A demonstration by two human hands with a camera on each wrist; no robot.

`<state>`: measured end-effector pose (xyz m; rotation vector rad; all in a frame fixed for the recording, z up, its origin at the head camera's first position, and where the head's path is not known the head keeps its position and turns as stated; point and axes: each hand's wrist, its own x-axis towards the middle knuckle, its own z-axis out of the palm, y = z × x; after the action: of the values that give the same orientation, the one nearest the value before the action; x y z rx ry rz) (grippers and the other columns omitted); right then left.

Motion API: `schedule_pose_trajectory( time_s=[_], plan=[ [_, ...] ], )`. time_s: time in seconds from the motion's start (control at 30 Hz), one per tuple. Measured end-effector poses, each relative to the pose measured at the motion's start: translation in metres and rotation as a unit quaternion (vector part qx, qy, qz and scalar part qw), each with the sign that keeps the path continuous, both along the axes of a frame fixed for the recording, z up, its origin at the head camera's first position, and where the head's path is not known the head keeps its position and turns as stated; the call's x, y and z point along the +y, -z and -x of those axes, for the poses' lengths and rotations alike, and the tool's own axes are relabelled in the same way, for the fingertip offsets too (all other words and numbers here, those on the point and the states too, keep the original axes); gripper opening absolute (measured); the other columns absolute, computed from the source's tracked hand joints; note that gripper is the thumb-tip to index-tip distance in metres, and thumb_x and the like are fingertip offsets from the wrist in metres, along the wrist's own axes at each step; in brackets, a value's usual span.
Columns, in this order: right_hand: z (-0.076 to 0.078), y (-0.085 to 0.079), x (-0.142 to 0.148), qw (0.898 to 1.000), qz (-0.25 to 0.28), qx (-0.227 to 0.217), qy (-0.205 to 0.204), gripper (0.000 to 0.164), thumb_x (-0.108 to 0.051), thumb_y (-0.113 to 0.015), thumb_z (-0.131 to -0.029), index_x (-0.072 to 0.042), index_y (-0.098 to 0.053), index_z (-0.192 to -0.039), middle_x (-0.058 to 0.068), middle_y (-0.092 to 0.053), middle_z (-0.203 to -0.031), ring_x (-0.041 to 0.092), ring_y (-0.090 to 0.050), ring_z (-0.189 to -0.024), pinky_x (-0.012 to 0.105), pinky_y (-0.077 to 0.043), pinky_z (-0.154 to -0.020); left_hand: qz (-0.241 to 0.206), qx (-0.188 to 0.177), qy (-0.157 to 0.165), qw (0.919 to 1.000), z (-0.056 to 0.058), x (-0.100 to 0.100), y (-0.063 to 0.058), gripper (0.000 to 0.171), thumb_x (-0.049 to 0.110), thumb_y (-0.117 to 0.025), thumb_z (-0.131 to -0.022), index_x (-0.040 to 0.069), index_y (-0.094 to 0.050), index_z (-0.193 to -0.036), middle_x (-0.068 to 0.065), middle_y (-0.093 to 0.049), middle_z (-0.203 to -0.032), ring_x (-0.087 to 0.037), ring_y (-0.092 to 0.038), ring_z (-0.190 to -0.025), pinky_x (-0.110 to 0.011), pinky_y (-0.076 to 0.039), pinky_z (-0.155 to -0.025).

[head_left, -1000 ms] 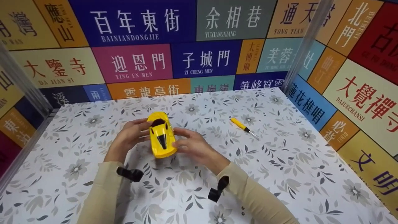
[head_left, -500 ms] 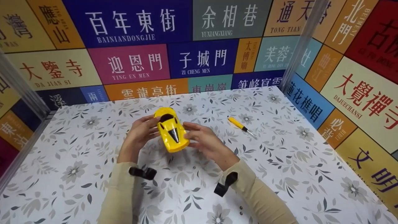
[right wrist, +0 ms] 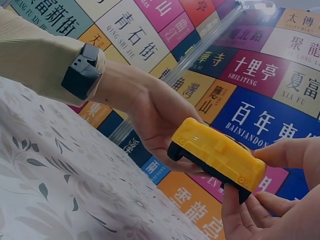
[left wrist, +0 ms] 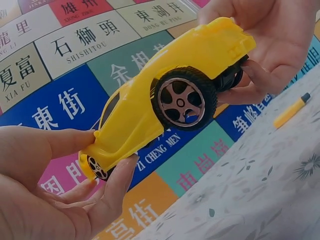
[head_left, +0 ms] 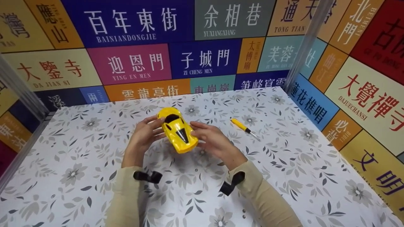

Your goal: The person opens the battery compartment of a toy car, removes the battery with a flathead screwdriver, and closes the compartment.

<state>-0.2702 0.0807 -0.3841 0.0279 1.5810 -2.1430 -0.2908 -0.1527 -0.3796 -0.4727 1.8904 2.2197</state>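
A yellow toy car (head_left: 180, 132) with a dark windscreen opening and a black rear panel is held up above the table, tilted. My left hand (head_left: 142, 135) grips its far end, thumb on the body and fingers near the small wheel (left wrist: 98, 167). At the near end my right hand (head_left: 217, 140) pinches the right side between thumb and fingers. The large spoked wheel (left wrist: 184, 97) shows in the left wrist view. From the right wrist, the car's yellow end face (right wrist: 220, 150) and black lower edge are visible. Most of the underside is hidden.
A screwdriver (head_left: 241, 125) with a yellow handle and metal shaft lies on the table right of my hands. White cloth with grey leaves and flowers covers the table (head_left: 176, 201). Sign-covered panels (head_left: 126, 63) stand at the back and both sides, with clear corner posts (head_left: 303, 53).
Both hands have carried the car to the right in the head view. Its near end has swung further right. The screwdriver still lies on the table.
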Motion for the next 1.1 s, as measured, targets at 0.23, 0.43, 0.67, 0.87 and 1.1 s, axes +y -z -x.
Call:
schedule_pose_trajectory(
  time_s=[0.23, 0.43, 0.67, 0.87, 1.1],
  plan=[
    [0.0015, 0.0005, 0.0021, 1.0, -0.019, -0.005, 0.007, 0.053, -0.008, -0.066, -0.092, -0.013, -0.054, -0.143, 0.007, -0.054, -0.149, 0.025, -0.054, -0.132, 0.042, -0.049, -0.109, -0.009, -0.004, -0.018, 0.9998, 0.0017, 0.0017, 0.0019, 0.062, 0.024, -0.067, -0.096, 0.011, -0.038, -0.15, -0.012, -0.056, -0.14, -0.022, -0.067, -0.107, -0.031, -0.063, -0.085],
    [0.0016, 0.0014, 0.003, 1.0, -0.023, -0.01, 0.01, 0.053, -0.009, -0.066, -0.093, -0.011, -0.053, -0.144, 0.009, -0.055, -0.147, 0.026, -0.054, -0.132, 0.046, -0.045, -0.115, -0.008, -0.008, -0.028, 0.9995, 0.0028, 0.0029, -0.0006, 0.063, 0.024, -0.068, -0.095, 0.012, -0.039, -0.15, -0.01, -0.055, -0.142, -0.022, -0.067, -0.106, -0.03, -0.063, -0.084],
    [0.0004, 0.005, 0.0015, 1.0, -0.011, -0.003, 0.008, 0.055, -0.011, -0.065, -0.094, -0.008, -0.049, -0.146, 0.012, -0.055, -0.147, 0.026, -0.055, -0.132, 0.045, -0.046, -0.114, -0.007, -0.012, -0.038, 0.9992, 0.0073, 0.0012, -0.0021, 0.062, 0.025, -0.068, -0.095, 0.013, -0.041, -0.149, -0.009, -0.055, -0.142, -0.022, -0.066, -0.108, -0.029, -0.063, -0.083],
    [0.0011, 0.0027, 0.0017, 1.0, 0.003, -0.017, 0.004, 0.05, -0.01, -0.065, -0.094, -0.007, -0.053, -0.142, 0.013, -0.058, -0.141, 0.024, -0.06, -0.119, 0.039, -0.053, -0.101, -0.022, -0.016, -0.067, 0.9974, 0.0098, -0.0015, -0.0026, 0.063, 0.026, -0.067, -0.095, 0.013, -0.039, -0.15, -0.008, -0.055, -0.145, -0.021, -0.066, -0.111, -0.026, -0.063, -0.083],
    [0.0032, 0.0003, 0.0035, 0.999, 0.0, -0.049, 0.015, 0.051, -0.009, -0.066, -0.093, -0.007, -0.052, -0.143, 0.014, -0.059, -0.139, 0.025, -0.064, -0.115, 0.036, -0.058, -0.095, -0.04, -0.01, -0.091, 0.995, 0.0087, -0.001, -0.0016, 0.063, 0.024, -0.066, -0.096, 0.012, -0.038, -0.151, -0.008, -0.052, -0.145, -0.022, -0.066, -0.113, -0.026, -0.063, -0.082]
  ],
)
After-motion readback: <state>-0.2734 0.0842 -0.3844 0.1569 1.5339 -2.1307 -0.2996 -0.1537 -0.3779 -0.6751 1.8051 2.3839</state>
